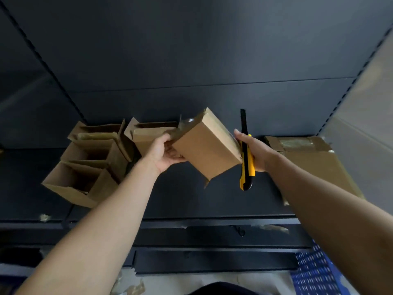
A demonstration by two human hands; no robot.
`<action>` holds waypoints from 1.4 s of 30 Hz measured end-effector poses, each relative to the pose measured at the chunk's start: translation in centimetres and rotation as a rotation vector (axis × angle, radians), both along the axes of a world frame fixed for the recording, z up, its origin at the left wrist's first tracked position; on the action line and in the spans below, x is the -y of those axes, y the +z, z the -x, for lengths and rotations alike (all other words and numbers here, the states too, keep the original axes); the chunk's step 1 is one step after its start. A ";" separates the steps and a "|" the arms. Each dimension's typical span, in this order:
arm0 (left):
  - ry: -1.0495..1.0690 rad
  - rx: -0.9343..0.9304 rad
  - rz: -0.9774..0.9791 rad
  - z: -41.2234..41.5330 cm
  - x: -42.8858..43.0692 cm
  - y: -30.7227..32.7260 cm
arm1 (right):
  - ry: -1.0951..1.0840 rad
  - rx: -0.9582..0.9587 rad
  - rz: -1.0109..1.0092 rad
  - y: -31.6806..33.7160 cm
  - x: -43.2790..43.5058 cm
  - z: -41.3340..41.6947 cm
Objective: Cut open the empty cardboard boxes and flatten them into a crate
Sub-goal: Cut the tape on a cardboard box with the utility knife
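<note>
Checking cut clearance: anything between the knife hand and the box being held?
Nothing visible. The right hand grips the yellow utility knife directly beside the cardboard box that the left hand holds; no object lies between them.

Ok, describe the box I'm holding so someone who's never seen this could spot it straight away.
Find the dark shelf across the middle, with open boxes standing on its left and flat cardboard on its right. Between them the left hand grips a small brown box, next to the yellow knife in the right hand. It alone is lifted off the shelf and tilted.
</note>
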State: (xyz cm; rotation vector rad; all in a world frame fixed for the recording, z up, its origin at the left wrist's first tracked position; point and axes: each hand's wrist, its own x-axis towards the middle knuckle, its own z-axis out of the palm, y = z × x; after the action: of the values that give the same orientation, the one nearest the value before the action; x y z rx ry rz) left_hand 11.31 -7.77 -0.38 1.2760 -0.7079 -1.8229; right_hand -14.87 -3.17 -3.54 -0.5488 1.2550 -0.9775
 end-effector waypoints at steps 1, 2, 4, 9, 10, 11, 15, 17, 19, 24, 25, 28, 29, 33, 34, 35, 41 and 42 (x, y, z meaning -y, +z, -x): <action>0.005 0.010 -0.037 0.2 -0.4 -1.0 | -0.006 -0.033 0.002 0.1 -0.2 0.3; -0.001 0.070 -0.070 0.6 -0.8 -1.9 | -0.021 -0.077 0.003 0.1 -0.4 0.6; -0.025 0.325 -0.099 1.4 -1.4 -3.5 | -0.030 -0.187 0.021 0.0 -0.8 0.8; -0.091 0.911 0.095 2.8 -2.1 -3.6 | 0.046 -0.418 0.054 -0.2 -1.5 -0.5; -0.085 0.886 0.128 2.8 -2.0 -3.3 | 0.072 -0.463 0.045 -0.1 -1.6 -0.8; -0.081 0.833 0.137 2.8 -1.8 -2.9 | 0.101 -0.505 0.036 0.1 -1.7 -1.1; -0.281 0.656 0.095 2.0 -1.9 -2.1 | 0.223 -0.708 0.052 1.1 -1.8 -2.6; -0.332 0.635 0.103 1.6 -2.4 -2.6 | 0.256 -0.878 0.065 1.9 -1.6 -3.5; -0.287 0.640 0.104 1.4 -2.5 -3.3 | 0.283 -0.993 0.095 2.9 -1.3 -4.1; -0.246 0.772 0.325 1.5 -2.3 -3.8 | 0.595 -1.224 0.160 4.6 -1.1 -4.9; -0.255 0.759 0.368 1.6 -2.2 -3.9 | 0.662 -1.286 0.153 4.9 -1.2 -5.0; -0.303 0.798 0.436 1.7 -2.1 -3.9 | 0.767 -1.402 0.146 5.5 -1.3 -5.3; -0.311 0.814 0.438 1.7 -1.9 -3.9 | 0.784 -1.425 0.148 5.8 -1.3 -5.4; -0.375 0.784 0.409 1.8 -1.6 -3.7 | 0.860 -1.538 0.155 7.2 -1.3 -6.3; -0.403 0.788 0.407 1.8 -1.6 -3.7 | 0.880 -1.572 0.149 7.6 -1.3 -6.6; -0.429 0.807 0.409 1.8 -1.6 -3.7 | 0.905 -1.610 0.142 7.9 -1.2 -6.9; -0.501 0.891 0.452 2.2 -1.7 -3.8 | 0.983 -1.817 0.123 7.9 0.0 -9.0; -0.508 0.904 0.456 2.3 -1.7 -3.9 | 0.983 -1.836 0.117 7.5 0.3 -9.3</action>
State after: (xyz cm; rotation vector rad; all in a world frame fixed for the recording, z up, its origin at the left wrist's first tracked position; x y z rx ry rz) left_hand 9.04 -6.04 -4.28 1.6674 -1.9549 -1.2223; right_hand -5.60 -3.42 3.97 -2.1288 1.9975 0.6323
